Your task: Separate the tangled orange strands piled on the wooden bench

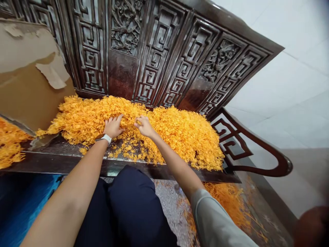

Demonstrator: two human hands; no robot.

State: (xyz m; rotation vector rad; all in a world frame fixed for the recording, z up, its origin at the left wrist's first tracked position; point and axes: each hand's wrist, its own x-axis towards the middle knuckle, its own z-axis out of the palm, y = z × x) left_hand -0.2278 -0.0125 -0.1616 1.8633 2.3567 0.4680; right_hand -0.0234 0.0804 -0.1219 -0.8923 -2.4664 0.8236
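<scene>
A long heap of small yellow-orange plastic pieces (185,133), branched and flower-like, covers the seat of a dark carved wooden bench (84,164). My left hand (113,127), with a watch (103,138) on its wrist, rests on the middle of the heap, fingers spread and pressing into the pieces. Just to its right, my right hand (145,127) is over the heap with fingers curled together in a pinch. Whatever lies between those fingertips is too small to make out. Loose pieces (133,151) are scattered thinly on the seat below both hands.
A torn cardboard sheet (28,79) leans at the left, with more orange pieces (10,144) beyond it. The carved backrest (123,72) rises behind, and a curved armrest (267,168) bounds the right. Orange pieces (226,202) also lie below the bench. Something blue (31,209) is at lower left.
</scene>
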